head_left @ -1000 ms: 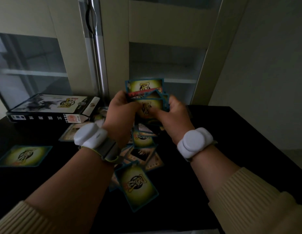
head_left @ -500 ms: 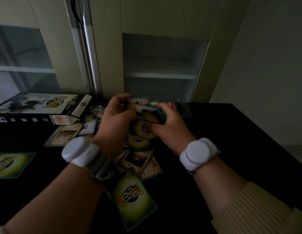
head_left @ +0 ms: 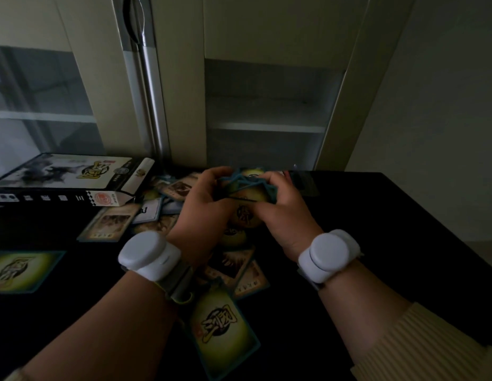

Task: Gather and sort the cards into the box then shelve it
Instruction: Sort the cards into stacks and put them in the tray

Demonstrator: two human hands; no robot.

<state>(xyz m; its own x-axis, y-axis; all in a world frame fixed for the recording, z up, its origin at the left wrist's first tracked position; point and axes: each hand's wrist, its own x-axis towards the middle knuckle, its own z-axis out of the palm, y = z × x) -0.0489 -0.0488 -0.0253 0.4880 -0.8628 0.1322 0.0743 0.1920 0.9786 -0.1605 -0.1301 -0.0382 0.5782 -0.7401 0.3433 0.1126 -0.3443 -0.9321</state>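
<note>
Both hands clamp the same untidy bundle of blue-bordered, yellow-green game cards [head_left: 246, 188]: the left hand [head_left: 202, 204] curls its fingers round the near left edge, the right hand [head_left: 284, 207] wraps the right side, thumb pressed underneath. The bundle sits low, just above the black tabletop [head_left: 376, 229], corners fanned out at odd angles.

That fan is the risk. With edges misaligned, a squeeze or a tap to square them could shoot a card out sideways, or bend a protruding corner. I'd also watch the loose pile of scattered cards [head_left: 234, 265] directly beneath the wrists; a forearm dragging back might sweep the big face-up card [head_left: 225, 328] off the near edge.

Outward now: the long black-and-white printed card box [head_left: 66, 180] lies to the left, well apart from the hands, nothing visibly loaded into it yet. One stray card [head_left: 16, 270] lies alone at the far left. Behind, the pale cabinet's open shelf [head_left: 267, 127] waits for the box.

Compared with a second ago, the bundle has dropped from chest height, upright and displayed, down towards the table, and the hands have closed in tighter around it.
</note>
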